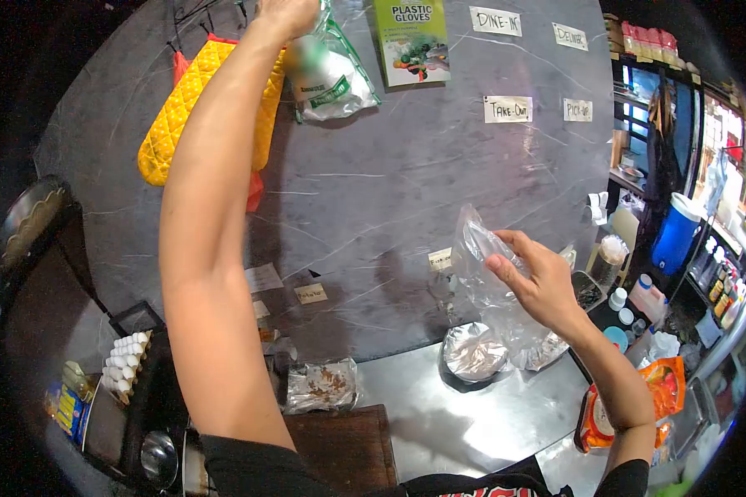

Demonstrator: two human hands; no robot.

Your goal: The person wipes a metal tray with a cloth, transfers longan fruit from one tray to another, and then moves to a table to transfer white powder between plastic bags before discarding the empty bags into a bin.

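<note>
My left hand (288, 16) is raised at the top edge, at the upper part of a hanging plastic bag (336, 87) with green trim and white contents; its fingers are cut off by the frame edge. My right hand (539, 277) pinches a clear plastic bag (481, 265) between thumb and fingers. The clear bag hangs open and crumpled in front of the grey wall, its lower part over the foil-covered bowls. Just left of it sits one foil-covered bowl (474, 351) on the steel counter. A yellow oven mitt (186, 103) hangs behind my left forearm.
A plastic gloves packet (412, 41) and paper labels (507, 109) are on the wall. Eggs (126, 364) stand at the lower left, near a foil tray (322, 386) and a wooden board (340, 443). Orange packets (663, 389) and a blue container (678, 232) are at right.
</note>
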